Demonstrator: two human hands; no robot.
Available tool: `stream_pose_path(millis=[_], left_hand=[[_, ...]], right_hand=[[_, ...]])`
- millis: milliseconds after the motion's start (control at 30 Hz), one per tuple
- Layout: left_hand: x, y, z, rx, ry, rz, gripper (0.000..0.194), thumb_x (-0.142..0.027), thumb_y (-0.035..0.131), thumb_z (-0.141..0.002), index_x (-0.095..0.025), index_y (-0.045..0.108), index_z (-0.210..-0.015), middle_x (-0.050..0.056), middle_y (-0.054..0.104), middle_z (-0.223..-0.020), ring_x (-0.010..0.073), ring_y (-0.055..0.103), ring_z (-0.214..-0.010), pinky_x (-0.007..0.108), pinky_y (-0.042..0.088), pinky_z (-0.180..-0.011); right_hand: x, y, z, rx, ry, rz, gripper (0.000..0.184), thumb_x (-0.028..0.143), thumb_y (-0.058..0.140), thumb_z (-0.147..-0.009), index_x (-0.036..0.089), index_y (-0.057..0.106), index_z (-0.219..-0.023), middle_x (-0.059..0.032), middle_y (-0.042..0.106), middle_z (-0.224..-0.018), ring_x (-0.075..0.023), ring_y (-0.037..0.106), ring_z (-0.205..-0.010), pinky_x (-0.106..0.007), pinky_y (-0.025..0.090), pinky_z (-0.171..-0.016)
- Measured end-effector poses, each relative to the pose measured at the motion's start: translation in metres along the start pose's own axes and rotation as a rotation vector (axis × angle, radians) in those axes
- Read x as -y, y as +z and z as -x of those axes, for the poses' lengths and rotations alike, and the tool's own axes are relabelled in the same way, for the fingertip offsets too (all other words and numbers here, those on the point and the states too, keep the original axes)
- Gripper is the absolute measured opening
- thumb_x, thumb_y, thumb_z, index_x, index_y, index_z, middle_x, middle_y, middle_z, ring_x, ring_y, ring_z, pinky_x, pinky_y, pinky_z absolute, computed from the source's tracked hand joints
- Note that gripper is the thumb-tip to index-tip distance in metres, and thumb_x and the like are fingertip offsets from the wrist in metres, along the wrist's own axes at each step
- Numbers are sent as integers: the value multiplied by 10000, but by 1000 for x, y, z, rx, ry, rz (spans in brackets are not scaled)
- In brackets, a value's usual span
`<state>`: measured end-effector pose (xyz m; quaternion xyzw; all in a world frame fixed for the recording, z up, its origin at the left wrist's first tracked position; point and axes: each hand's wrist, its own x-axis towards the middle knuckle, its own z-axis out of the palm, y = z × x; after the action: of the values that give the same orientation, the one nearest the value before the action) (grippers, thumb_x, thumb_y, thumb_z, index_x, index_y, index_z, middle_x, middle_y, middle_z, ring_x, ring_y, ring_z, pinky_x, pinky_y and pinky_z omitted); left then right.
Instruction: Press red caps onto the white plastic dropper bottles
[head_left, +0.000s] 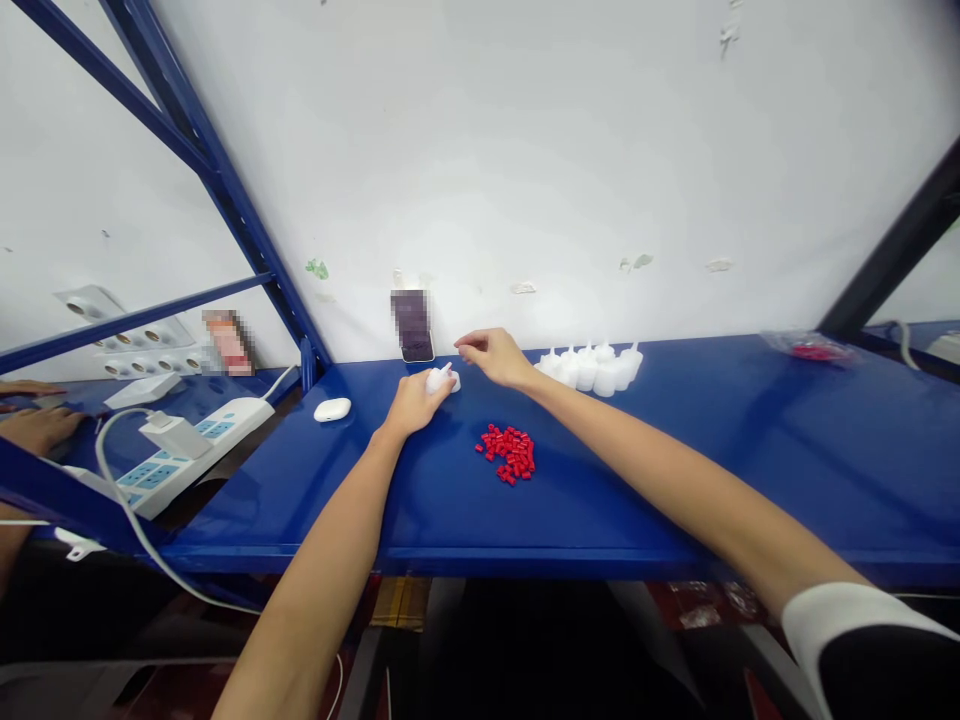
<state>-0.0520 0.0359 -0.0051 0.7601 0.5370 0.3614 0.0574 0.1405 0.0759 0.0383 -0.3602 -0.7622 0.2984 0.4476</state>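
Note:
My left hand (418,398) is wrapped round a small white plastic bottle (437,380) whose pointed nozzle tilts up to the right, with a trace of red near its tip. Just right of it and a little higher hovers my right hand (496,356). Its thumb and fingertips are pinched together; anything between them is too small to make out. Nearer me, on the blue table (450,515), lies a loose pile of small red caps (511,455). Beyond my right forearm stands a cluster of several white nozzle bottles (600,370).
A phone (414,330) leans on the wall behind my left hand. A white earbud case (332,409) lies left. Past the blue frame are a power strip (214,440) with cables and another person's hand (45,425). A plastic bag (810,350) with red contents lies far right.

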Motion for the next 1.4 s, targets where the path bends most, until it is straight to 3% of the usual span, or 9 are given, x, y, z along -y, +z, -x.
stream_pose_path(millis=[233,367,600,800,1000,1133,1267,1400], left_hand=[[-2,0,-1,6,4,-26,447,-571,541,-879,-152,652,-771,2,638,-659,140,537,-591,252,346,-579],[-3,1,1,24,10,-43,422,-553,569,-864,-157,623,-728,-12,621,-643,122,508,-567,251,343,-578],[-3,2,2,21,31,51,387,-541,567,-871,-160,625,-840,-3,639,-731,138,542,-644,245,387,-612],[-4,5,2,-2,23,72,368,-502,620,-837,-183,607,-1021,3,680,-854,162,596,-734,251,426,-667],[-10,3,1,-15,76,24,178,-352,558,-852,-182,609,-867,-10,642,-748,146,564,-657,253,399,-637],[-11,4,1,-17,74,-15,165,-339,561,-835,-178,592,-808,-13,612,-676,137,525,-592,258,370,-597],[-13,6,-1,-18,100,10,159,-324,561,-828,-170,598,-815,6,640,-717,142,546,-617,258,385,-612],[-17,5,-5,-103,69,37,160,-309,547,-838,-164,612,-857,13,644,-732,146,562,-630,254,397,-619]], right_hand=[[-7,10,1,124,62,-329,59,117,660,-822,111,718,-833,-33,724,-687,-139,680,-665,-263,567,-702],[-11,6,2,193,71,-391,48,137,722,-783,112,731,-822,-31,732,-696,-135,678,-661,-262,576,-696],[-11,-1,7,301,105,-481,91,157,740,-772,100,728,-842,-56,742,-709,-155,699,-693,-284,582,-728],[-5,2,8,329,29,-346,69,161,649,-849,106,682,-874,-44,715,-688,-149,682,-647,-280,558,-687],[2,-4,10,376,-139,33,158,283,521,-963,150,604,-950,6,661,-679,-109,581,-506,-249,457,-605],[5,-8,11,391,-221,241,210,279,439,-1001,169,551,-861,9,610,-725,-122,555,-640,-248,401,-670],[7,-3,13,390,-293,255,241,257,366,-1021,185,485,-824,-1,562,-790,-143,525,-738,-263,378,-713],[12,7,12,277,-288,235,280,293,336,-1038,196,463,-808,6,544,-775,-142,495,-715,-263,362,-696]])
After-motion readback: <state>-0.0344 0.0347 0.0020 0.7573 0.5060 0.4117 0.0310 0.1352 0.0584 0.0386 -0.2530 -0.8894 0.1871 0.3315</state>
